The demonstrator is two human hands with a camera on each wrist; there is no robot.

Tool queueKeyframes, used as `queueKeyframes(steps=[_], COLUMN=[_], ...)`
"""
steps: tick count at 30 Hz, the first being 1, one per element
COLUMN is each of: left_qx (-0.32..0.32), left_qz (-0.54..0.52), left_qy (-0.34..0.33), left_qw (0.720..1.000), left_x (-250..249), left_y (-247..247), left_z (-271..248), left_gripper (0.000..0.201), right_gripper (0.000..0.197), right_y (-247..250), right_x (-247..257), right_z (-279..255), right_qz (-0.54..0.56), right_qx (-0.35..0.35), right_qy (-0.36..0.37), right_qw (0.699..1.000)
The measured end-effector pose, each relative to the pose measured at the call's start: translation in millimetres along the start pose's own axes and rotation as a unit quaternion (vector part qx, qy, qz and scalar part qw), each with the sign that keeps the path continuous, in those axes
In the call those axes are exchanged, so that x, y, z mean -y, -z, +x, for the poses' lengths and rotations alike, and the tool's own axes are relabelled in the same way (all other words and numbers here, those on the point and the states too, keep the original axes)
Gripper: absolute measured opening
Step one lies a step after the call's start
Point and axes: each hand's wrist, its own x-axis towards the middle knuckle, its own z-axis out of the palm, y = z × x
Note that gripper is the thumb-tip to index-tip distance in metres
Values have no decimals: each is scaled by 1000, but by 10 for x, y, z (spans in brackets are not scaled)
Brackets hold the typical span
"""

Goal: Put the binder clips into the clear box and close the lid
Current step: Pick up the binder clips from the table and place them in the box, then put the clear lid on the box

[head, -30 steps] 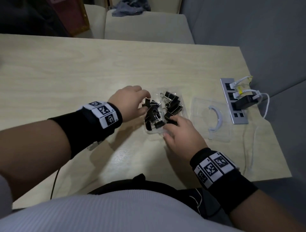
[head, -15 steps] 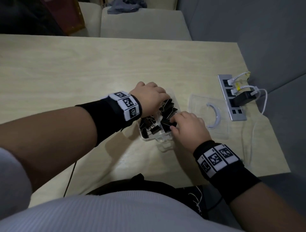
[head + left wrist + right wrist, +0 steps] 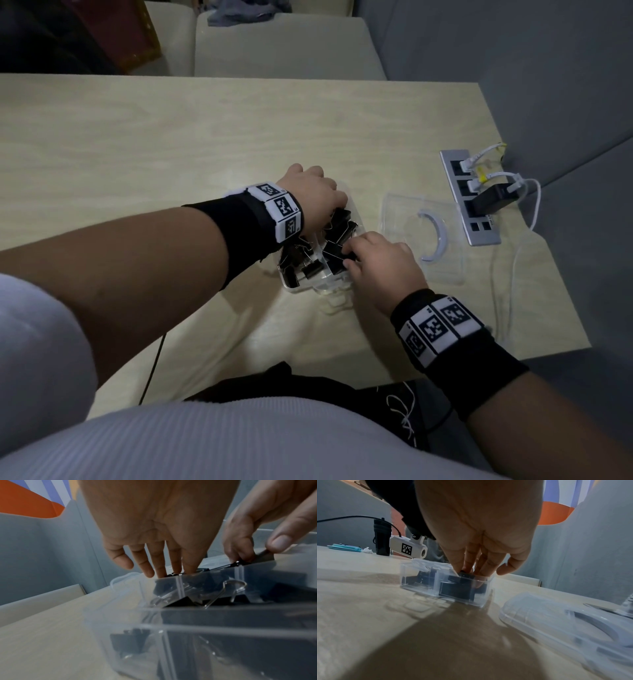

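Seen from above: pale wooden worktop (image 3: pixel 137 144), with a clear box (image 3: pixel 310 284) of black binder clips (image 3: pixel 337 228) sitting near the front edge, right of centre. Divided into compartments, each holding clips heaped up to the rim. Left hand (image 3: pixel 313 197) reaching over the far side of the box, fingers (image 3: pixel 149 566) straight and spread, tips pressing down on the clips, seemingly to flatten the heap so the lid can seat. Right hand (image 3: pixel 380 265) at the right side of the box, thumb and fingertips (image 3: pixel 462 566) pinching one clip at rim height, probably tucking it lower. Clear lid (image 3: pixel 424 236), off and lying flat just right of the box, close to the worktop's right edge, marked with a pale curved band. Beyond it, a grey power strip (image 3: pixel 471 202) with white cables and a black adapter plugged in. No loose clips visible on the worktop; closing not yet begun.
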Motion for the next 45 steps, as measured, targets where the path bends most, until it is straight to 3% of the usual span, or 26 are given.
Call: queueKeyframes(steps=[11, 13, 15, 17, 19, 21, 24, 29, 37, 41, 45], left_qx=[-40, -42, -47, -65, -94, -111, -96, -27, 25, 13, -11], left_qz=[2, -5, -39, -82, -107, -114, -108, -131, -171, -197, -227], left_qy=[75, 79, 87, 104, 128, 153, 182, 214, 216, 225, 240], left_qw=[996, 996, 994, 989, 982, 975, 973, 968, 961, 954, 944], left_x=[-125, -117, -70, 5, 103, 202, 322, 434, 563, 574, 609], left_y=[-3, 4, 25, 45, 54, 43, -13, -142, -246, -247, -229], left_z=[46, 37, 21, -18, -78, -162, -287, -403, -447, -465, -476], left_gripper=[27, 29, 31, 32, 31, 30, 32, 38, 32, 32, 32], right_gripper=[23, 24, 24, 27, 39, 62, 80, 97, 88, 79, 64], right_y=[-72, -46, 12, 81, 115, 94, 18, -52, -68, -57, -1], right_x=[3, -29, -97, -217, -402, -591, -743, -737, -789, -789, -792], right_z=[1, 5, 13, 43, 106, 155, 154, 137, 68, 15, -23], right_qz=[32, 49, 73, 73, 51, 31, 4, 0, 78, 75, 141], right_qx=[-26, -56, -109, -138, -119, -43, 41, 42, 63, 27, -31], right_qy=[9, 12, -11, -85, -202, -286, -296, -300, -365, -353, -339], right_qw=[999, 997, 991, 984, 971, 957, 954, 953, 925, 932, 930])
